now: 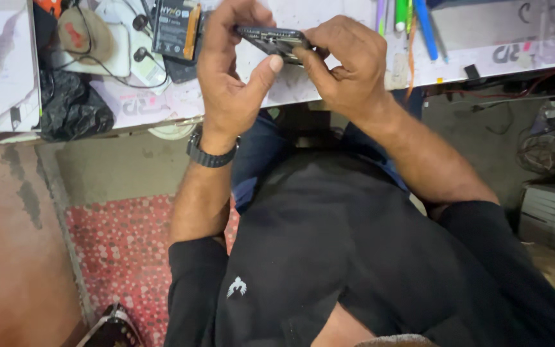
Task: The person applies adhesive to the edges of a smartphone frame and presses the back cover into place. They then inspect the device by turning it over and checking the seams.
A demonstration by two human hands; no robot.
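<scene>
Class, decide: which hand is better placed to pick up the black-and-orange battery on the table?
Left hand: the battery lies right beside it, while the right hand sits beyond the phone.

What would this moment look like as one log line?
left hand: holds phone | right hand: holds phone, thumb on edge | phone: above bench | battery: on bench

bench [329,19]: white, scuffed | on it: black battery pack [176,29], earphones [140,38], pens [412,16], possibly a cap [85,33]

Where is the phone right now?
In the head view, the phone is near the top centre, held between the left hand and right hand, above the worktable.
</scene>
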